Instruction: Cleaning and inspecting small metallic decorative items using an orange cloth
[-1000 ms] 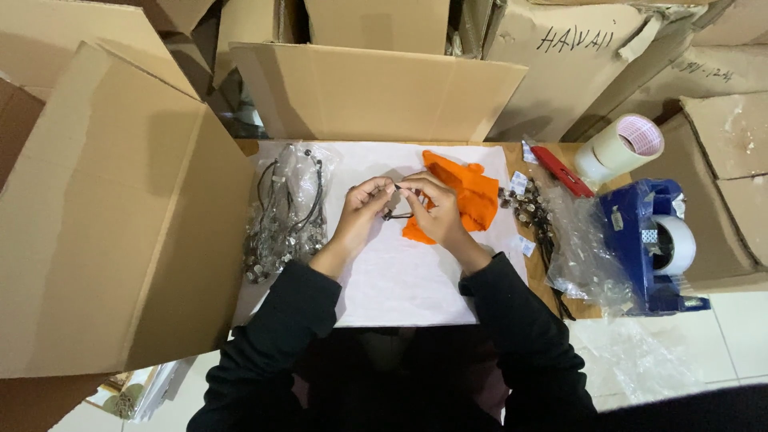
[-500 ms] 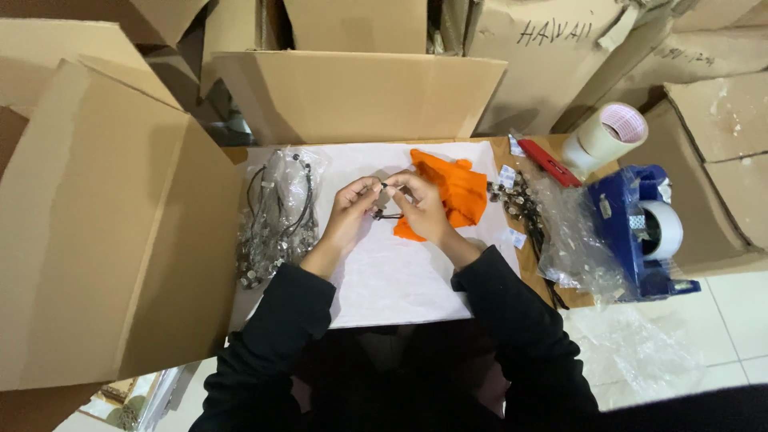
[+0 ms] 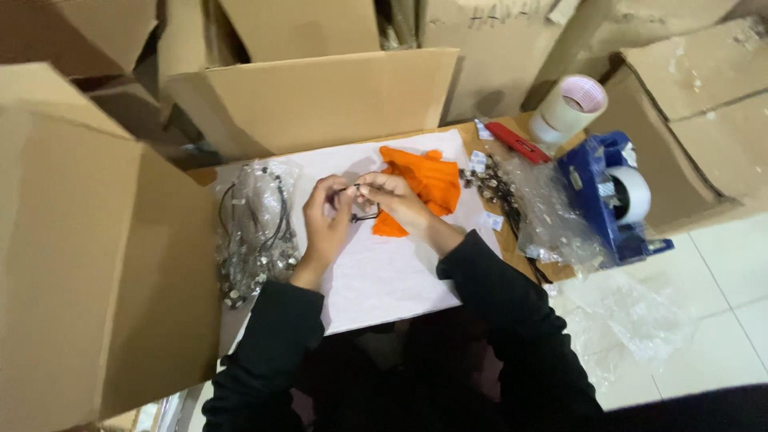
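Note:
Both of my hands meet over a white sheet (image 3: 384,272) on the table. My left hand (image 3: 326,214) and my right hand (image 3: 390,197) pinch a small dark thin-framed item (image 3: 364,210), likely a pair of glasses, between their fingertips. An orange cloth (image 3: 428,182) lies just right of my right hand. To the left of my left hand sits a clear bag of dark, shiny pieces (image 3: 254,228). Black sleeves cover both arms.
A large open cardboard box (image 3: 80,264) stands at the left and another box (image 3: 320,96) behind the sheet. At the right lie clear plastic bags (image 3: 544,208), a red tool (image 3: 518,142), a roll of tape (image 3: 570,108) and a blue tape dispenser (image 3: 612,196).
My hands stay together on the small item with only slight finger shifts. The camera view has drifted a little, so the scene sits differently in the frame.

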